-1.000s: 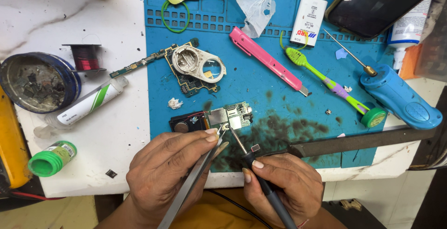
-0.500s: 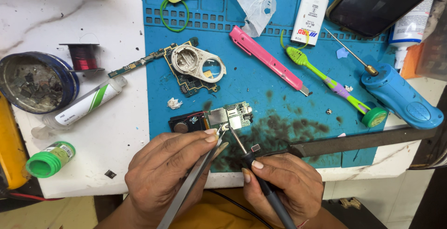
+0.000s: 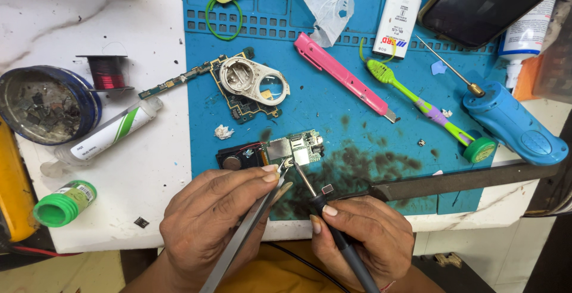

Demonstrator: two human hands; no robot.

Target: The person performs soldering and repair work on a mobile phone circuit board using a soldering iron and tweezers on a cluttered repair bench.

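My left hand (image 3: 208, 224) grips metal tweezers (image 3: 244, 236), their tips touching the lower edge of a small green circuit board (image 3: 295, 148) on the blue work mat (image 3: 333, 120). My right hand (image 3: 366, 239) holds a soldering iron (image 3: 333, 221) like a pen, its tip resting on the same spot of the board. A small black part with red wires (image 3: 235, 159) lies against the board's left side.
On the mat lie a second board with a white ring frame (image 3: 253, 81), a pink knife (image 3: 345, 78), a green toothbrush (image 3: 417, 105), a blue rotary tool (image 3: 515, 129) and a dark metal file (image 3: 465, 181). A round tin (image 3: 42, 105), glue tube (image 3: 110, 132), wire spool (image 3: 107, 69) and green bottle (image 3: 62, 203) sit left.
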